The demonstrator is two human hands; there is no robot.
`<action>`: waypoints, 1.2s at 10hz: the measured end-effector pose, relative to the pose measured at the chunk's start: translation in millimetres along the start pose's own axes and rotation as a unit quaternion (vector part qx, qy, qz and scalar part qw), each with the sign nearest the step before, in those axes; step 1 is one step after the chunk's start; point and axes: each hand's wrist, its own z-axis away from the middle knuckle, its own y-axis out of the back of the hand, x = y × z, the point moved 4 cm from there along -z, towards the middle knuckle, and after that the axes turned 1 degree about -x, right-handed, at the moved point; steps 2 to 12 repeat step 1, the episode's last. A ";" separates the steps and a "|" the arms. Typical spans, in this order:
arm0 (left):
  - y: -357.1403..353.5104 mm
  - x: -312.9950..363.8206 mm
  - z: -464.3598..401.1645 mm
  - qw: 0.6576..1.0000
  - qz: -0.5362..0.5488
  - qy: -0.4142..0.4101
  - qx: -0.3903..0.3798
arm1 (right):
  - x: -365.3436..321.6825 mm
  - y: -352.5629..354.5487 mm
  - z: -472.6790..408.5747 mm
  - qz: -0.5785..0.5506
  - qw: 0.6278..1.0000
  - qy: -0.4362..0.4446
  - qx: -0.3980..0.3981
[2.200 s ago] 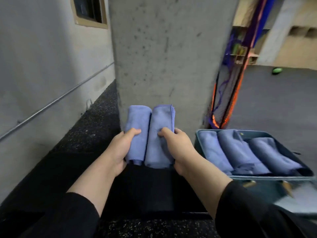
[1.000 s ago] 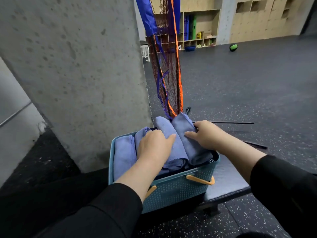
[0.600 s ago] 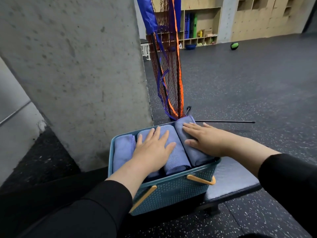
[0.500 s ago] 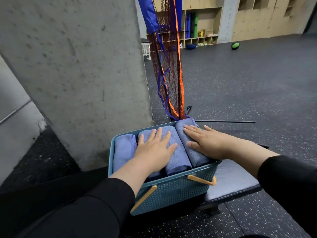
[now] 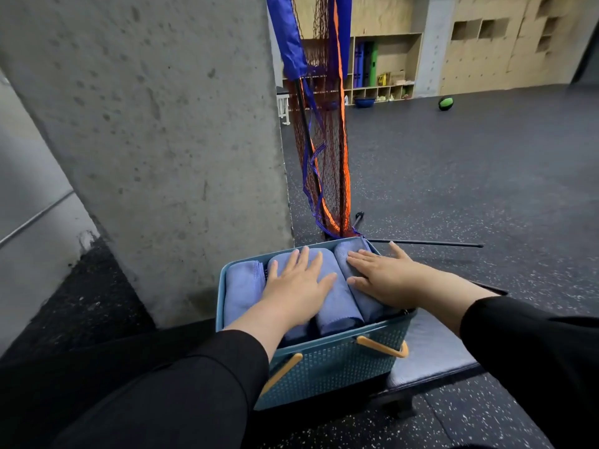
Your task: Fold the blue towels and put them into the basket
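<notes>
At the far left, a grey wall [image 5: 29, 196] is running back beside a broad concrete pillar [image 5: 162, 140], which is standing directly behind the teal basket [image 5: 327, 364]. The basket is sitting on a padded desk [image 5: 431, 354], whose grey cushion is showing to the basket's right, and tan handles [image 5: 382, 346] are hanging against its perforated front wall. Inside it, folded blue towels are lying side by side in rolls: the left towel [image 5: 241, 290] is lying uncovered against the left wall, the middle towel [image 5: 337, 306] is lying under the left hand [image 5: 296, 286], and the right towel [image 5: 366, 303] is lying under the right hand [image 5: 385, 277]. Both hands are pressing flat on the rolls with fingers straight and spread, so each grip is released and grasping nothing. Black sleeves [image 5: 201, 380] are covering both forearms. Behind the basket, an orange and blue net [image 5: 327, 150] is hanging down to the speckled dark floor [image 5: 486, 189], and a thin black rod [image 5: 424, 243] is lying on the floor just past the right fingertips [image 5: 393, 245]. Farther right, wooden shelves [image 5: 382, 66] are lining the back wall, and a green ball [image 5: 446, 103] is resting on the floor well away from the basket.
</notes>
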 end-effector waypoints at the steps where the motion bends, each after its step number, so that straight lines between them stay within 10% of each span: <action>1: 30.7 -15.4 12.5 0.996 0.041 0.018 0.080 | -0.4 19.3 9.0 -0.022 0.994 -0.005 0.103; 12: 30.7 -15.4 12.5 0.996 0.041 0.018 0.080 | -0.4 19.3 9.0 -0.022 0.994 -0.005 0.103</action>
